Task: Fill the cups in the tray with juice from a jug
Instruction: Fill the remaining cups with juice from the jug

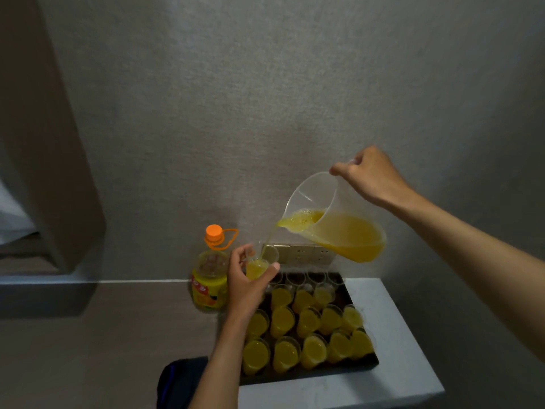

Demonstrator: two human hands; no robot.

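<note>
Head view: one jug (333,222), one bottle (210,278), tray (365,366) near right.
Jug: right hand (370,175) grips its handle; tilted, pouring; likely heavy, sloshing.
Held cup (259,265): left hand (246,286) wraps it above the tray; thin, squashable, likely slippery.
Count: roughly fourteen filled cups (284,354), about four empties (295,277) far.

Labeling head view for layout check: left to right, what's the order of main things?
Juice bottle → left hand gripping a cup → jug, tilted and pouring → right hand gripping the jug's handle.
</note>
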